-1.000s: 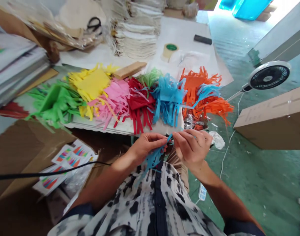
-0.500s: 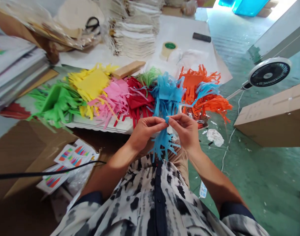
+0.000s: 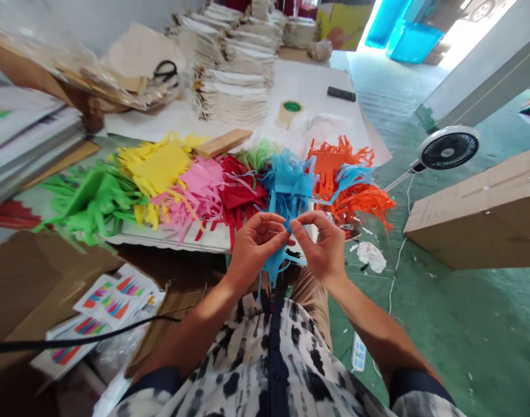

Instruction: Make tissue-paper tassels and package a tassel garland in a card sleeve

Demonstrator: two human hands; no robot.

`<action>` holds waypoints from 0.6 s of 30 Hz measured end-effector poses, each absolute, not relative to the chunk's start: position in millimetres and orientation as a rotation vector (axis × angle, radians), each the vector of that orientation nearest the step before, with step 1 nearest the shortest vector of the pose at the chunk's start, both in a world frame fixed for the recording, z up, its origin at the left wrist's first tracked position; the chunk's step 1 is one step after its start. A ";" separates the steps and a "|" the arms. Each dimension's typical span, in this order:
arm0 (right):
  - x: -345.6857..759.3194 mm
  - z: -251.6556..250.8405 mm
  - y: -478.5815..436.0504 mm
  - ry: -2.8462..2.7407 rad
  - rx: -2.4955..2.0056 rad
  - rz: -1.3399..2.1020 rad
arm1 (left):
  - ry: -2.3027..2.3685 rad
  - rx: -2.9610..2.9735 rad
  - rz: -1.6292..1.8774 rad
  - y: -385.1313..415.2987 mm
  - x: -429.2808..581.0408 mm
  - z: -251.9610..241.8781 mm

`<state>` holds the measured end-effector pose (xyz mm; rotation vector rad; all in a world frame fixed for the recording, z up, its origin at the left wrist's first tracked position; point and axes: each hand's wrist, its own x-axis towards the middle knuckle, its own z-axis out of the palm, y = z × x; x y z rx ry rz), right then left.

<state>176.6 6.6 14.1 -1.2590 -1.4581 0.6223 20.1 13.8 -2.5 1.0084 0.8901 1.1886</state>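
Observation:
In front of my body hangs a blue fringed paper tassel (image 3: 274,267), its strips pointing down. My left hand (image 3: 256,246) pinches its upper end between thumb and fingers. Close against it, my right hand (image 3: 320,246) has thumb and forefinger pressed together at the same end. The fingertips hide the very top of the tassel. Just beyond my hands, a pile of blue fringed paper (image 3: 291,179) lies at the table edge. Beside it are red fringed paper (image 3: 242,188) on the left and orange fringed paper (image 3: 334,162) on the right.
Pink (image 3: 199,188), yellow (image 3: 160,165) and green fringed paper (image 3: 95,200) lie further left. Behind them are a wooden block (image 3: 225,142), a tape roll (image 3: 291,112), scissors (image 3: 165,72) and stacked white bundles (image 3: 234,95). A fan (image 3: 449,149) and a cardboard box (image 3: 477,217) stand right.
The camera view has tilted up a little. My fingers have shifted at the tassel's top, the blue band between them is now mostly covered, and the hanging strips have swung left.

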 end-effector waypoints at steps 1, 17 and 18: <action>180.5 17.5 11.9 -1.512 -1.257 0.636 | 0.895 1.007 1.175 15.8 18.9 -2.6; 200.3 27.6 308.8 -2.397 -2.132 0.023 | 0.920 0.819 1.273 63.1 -3.8 0.6; 195.7 22.6 313.4 -2.413 -2.140 0.027 | 0.931 0.815 1.283 64.4 -4.5 0.0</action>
